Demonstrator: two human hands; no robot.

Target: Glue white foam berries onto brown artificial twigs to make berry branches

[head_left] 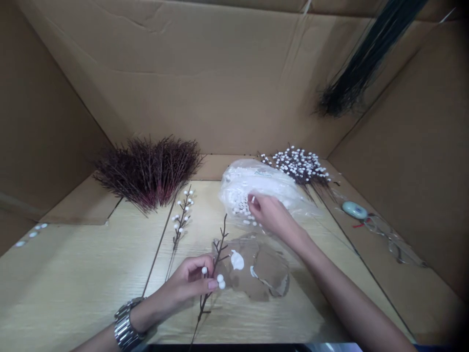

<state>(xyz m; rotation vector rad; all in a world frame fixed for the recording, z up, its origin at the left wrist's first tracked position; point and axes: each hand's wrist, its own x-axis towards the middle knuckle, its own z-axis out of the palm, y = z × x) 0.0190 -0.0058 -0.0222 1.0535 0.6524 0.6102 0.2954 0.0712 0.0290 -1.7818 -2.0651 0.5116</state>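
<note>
My left hand (196,281), with a metal watch on its wrist, pinches a thin brown twig (220,249) that has a few white balls (220,280) near my thumb. The twig's upper branches are bare. My right hand (264,209) is at the mouth of a clear plastic bag (264,183) of white balls, fingertips closed together; whether a ball is between them is too small to tell. Below the bag lies a torn cardboard piece (266,269) with a white glue-like patch (237,260). A twig with several white balls (182,217) lies left of the bag.
A large bundle of dark twigs (150,171) stands at the back left, and ball-tipped twigs (300,166) lie at the back right. Eyeglasses (394,239) and a pale green oval object (354,210) rest on the right. Dark strands (366,63) hang above. Cardboard walls (201,83) surround the table.
</note>
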